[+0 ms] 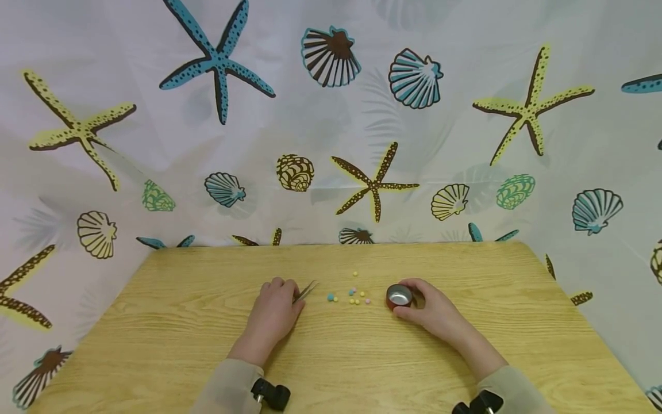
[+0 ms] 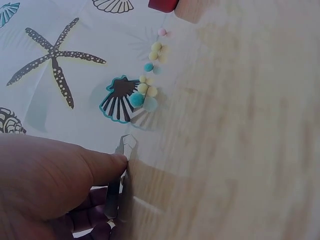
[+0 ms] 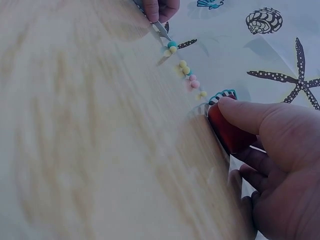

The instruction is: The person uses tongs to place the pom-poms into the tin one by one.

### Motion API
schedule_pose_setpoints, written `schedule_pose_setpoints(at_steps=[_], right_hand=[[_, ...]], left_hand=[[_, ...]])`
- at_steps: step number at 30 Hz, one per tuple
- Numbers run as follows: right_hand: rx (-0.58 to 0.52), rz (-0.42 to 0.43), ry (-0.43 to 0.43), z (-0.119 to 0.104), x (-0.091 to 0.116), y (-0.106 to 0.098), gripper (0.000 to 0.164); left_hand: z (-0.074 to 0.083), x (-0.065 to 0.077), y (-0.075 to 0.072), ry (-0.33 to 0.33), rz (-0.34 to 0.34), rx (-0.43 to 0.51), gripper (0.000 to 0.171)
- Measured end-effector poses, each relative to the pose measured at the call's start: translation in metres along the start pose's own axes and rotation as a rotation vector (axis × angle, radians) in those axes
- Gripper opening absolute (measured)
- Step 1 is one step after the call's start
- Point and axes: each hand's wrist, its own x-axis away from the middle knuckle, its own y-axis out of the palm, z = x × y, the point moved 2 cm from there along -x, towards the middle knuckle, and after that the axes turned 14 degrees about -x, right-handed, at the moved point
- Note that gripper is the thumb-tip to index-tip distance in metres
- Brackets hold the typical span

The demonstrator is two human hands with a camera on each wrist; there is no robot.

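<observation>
My left hand point(image 1: 276, 305) grips a pair of metal tweezers point(image 1: 307, 291), whose bent tips point toward a scatter of small balls. In the left wrist view the thumb presses on the side of the tweezers point(image 2: 114, 192). My right hand point(image 1: 431, 306) holds a small red cup point(image 1: 400, 296) with a silvery inside, thumb and fingers around its wall; it stands upright on the table. Between the hands lie several little balls, among them a blue ball point(image 1: 330, 297), a yellow ball point(image 1: 355, 273) and a pink ball point(image 1: 368, 301).
The wooden table point(image 1: 181, 322) ends at a light cloth backdrop point(image 1: 320, 126) printed with starfish and shells, which also closes in both sides. Dark camera mounts point(image 1: 270, 394) sit on the wrists over beige sleeves point(image 1: 227, 388).
</observation>
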Motion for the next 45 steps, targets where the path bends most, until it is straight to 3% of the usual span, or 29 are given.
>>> schedule_pose_setpoints(at_steps=[20, 33, 37, 45], right_hand=[[-0.004, -0.005, 0.003, 0.001, 0.001, 0.003, 0.064], [0.004, -0.008, 0.005, 0.001, 0.002, 0.004, 0.063], [0.006, -0.014, 0.002, 0.001, 0.002, 0.003, 0.063], [0.014, -0.014, -0.008, -0.002, 0.002, 0.001, 0.065]], left_hand=[[-0.004, 0.004, 0.004, -0.006, 0.05, 0.022, 0.014], [-0.01, -0.002, 0.0, -0.024, 0.006, 0.112, 0.009], [-0.01, -0.005, 0.002, -0.003, -0.04, 0.166, 0.007], [-0.007, -0.008, 0.001, 0.092, -0.025, 0.239, 0.006]])
